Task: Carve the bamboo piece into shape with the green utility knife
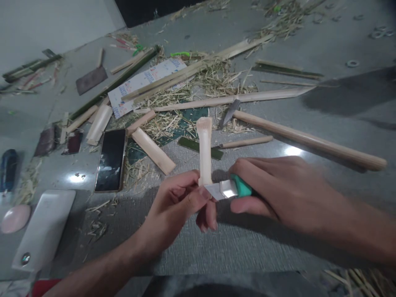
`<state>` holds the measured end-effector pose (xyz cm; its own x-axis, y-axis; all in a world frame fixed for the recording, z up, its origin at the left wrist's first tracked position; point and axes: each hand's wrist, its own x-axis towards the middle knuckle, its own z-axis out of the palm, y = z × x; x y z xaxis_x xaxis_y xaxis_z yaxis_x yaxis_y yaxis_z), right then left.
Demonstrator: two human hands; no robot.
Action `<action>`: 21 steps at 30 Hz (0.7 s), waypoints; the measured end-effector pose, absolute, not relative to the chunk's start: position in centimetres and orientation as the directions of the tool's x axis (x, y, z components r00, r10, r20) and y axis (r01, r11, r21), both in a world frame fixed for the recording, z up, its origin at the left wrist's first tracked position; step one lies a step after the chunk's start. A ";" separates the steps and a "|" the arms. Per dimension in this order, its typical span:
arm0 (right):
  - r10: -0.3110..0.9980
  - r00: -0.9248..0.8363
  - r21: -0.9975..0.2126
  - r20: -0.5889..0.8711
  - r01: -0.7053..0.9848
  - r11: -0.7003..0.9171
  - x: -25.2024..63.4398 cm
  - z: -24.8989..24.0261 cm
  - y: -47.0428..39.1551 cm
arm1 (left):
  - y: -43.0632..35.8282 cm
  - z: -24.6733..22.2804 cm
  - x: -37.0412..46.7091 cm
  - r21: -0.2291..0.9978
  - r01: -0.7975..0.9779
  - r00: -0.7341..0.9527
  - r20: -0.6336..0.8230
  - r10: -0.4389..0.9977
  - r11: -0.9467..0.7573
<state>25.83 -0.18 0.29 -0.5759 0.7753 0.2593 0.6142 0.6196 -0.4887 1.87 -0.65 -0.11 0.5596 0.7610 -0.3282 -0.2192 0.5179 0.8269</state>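
Observation:
My left hand (182,200) is closed around the lower end of a pale bamboo piece (205,148), which points away from me and widens at its far end. In my right hand (266,185) is a utility knife (243,186) with a green handle. Its blade lies across the near end of the bamboo piece, close to my left thumb. Just beyond the hands lie a green bamboo strip (192,144) and a slim wooden-handled tool (247,142). A hammer (309,136) with a long wooden handle rests to the right.
A dark phone (110,161), split bamboo pieces (154,150) and a white device (45,231) lie on the left. Long bamboo strips (229,100), shavings (219,78) and a printed paper sheet (145,84) cover the table's middle. Metal washers (352,63) sit at the far right.

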 end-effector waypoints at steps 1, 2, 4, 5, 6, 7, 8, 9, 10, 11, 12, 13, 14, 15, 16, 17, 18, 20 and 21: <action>0.778 -0.569 -0.481 0.265 0.621 0.618 25.8 0.3 -0.2 | -0.7 -0.1 1.9 0.838 -0.204 0.547 -0.331 0.769 0.507; 0.780 -0.563 -0.473 0.272 0.628 0.618 25.7 0.2 -0.3 | -0.7 -0.1 1.9 0.846 -0.193 0.537 -0.334 0.775 0.498; 0.781 -0.563 -0.462 0.271 0.636 0.618 25.5 0.2 -0.3 | -0.8 -0.1 1.8 0.859 -0.172 0.518 -0.338 0.786 0.483; 0.780 -0.563 -0.459 0.272 0.637 0.620 25.5 0.3 -0.3 | -0.9 -0.1 1.8 0.867 -0.163 0.510 -0.334 0.792 0.471; 0.780 -0.565 -0.457 0.271 0.637 0.620 25.4 0.3 -0.3 | -0.9 0.0 1.8 0.875 -0.154 0.504 -0.329 0.799 0.458; 0.778 -0.569 -0.456 0.266 0.637 0.622 25.4 0.4 -0.3 | -0.9 0.0 1.7 0.882 -0.148 0.500 -0.323 0.804 0.447; 0.776 -0.571 -0.454 0.266 0.636 0.624 25.4 0.5 -0.4 | -0.9 0.0 1.7 0.886 -0.146 0.500 -0.319 0.806 0.441; 0.776 -0.571 -0.452 0.267 0.637 0.625 25.3 0.6 -0.4 | -0.9 0.1 1.7 0.884 -0.146 0.505 -0.319 0.802 0.444; 0.775 -0.571 -0.450 0.271 0.637 0.626 25.3 0.6 -0.4 | -0.9 0.1 1.6 0.878 -0.150 0.515 -0.323 0.794 0.455; 0.774 -0.571 -0.448 0.273 0.637 0.627 25.3 0.7 -0.4 | -0.9 0.2 1.6 0.867 -0.160 0.530 -0.328 0.782 0.472; 0.773 -0.570 -0.448 0.278 0.635 0.629 25.3 0.7 -0.5 | -0.9 0.2 1.6 0.853 -0.169 0.547 -0.335 0.767 0.494; 0.773 -0.570 -0.452 0.279 0.632 0.629 25.2 0.6 -0.5 | -0.9 0.2 1.6 0.839 -0.176 0.564 -0.343 0.751 0.515; 0.775 -0.568 -0.459 0.278 0.630 0.626 25.2 0.5 -0.5 | -0.9 0.1 1.6 0.826 -0.178 0.578 -0.352 0.737 0.534; 0.779 -0.563 -0.467 0.277 0.629 0.621 25.1 0.4 -0.6 | -0.9 0.1 1.7 0.817 -0.180 0.585 -0.359 0.728 0.548; 0.784 -0.554 -0.477 0.281 0.628 0.615 25.1 0.3 -0.6 | -0.9 0.0 1.8 0.812 -0.184 0.586 -0.363 0.725 0.555; 0.790 -0.545 -0.487 0.281 0.629 0.606 25.0 0.2 -0.6 | -1.0 -0.1 1.9 0.809 -0.193 0.586 -0.360 0.726 0.556; 0.795 -0.536 -0.497 0.284 0.627 0.600 25.0 0.1 -0.6 | -1.0 -0.2 1.9 0.806 -0.207 0.585 -0.352 0.731 0.554; 0.798 -0.527 -0.517 0.291 0.616 0.595 25.1 0.0 -0.5 | -1.1 -0.4 2.1 0.795 -0.259 0.596 -0.315 0.739 0.548; 0.798 -0.528 -0.523 0.291 0.610 0.595 25.2 0.1 -0.5 | -1.1 -0.5 2.1 0.784 -0.290 0.603 -0.295 0.741 0.549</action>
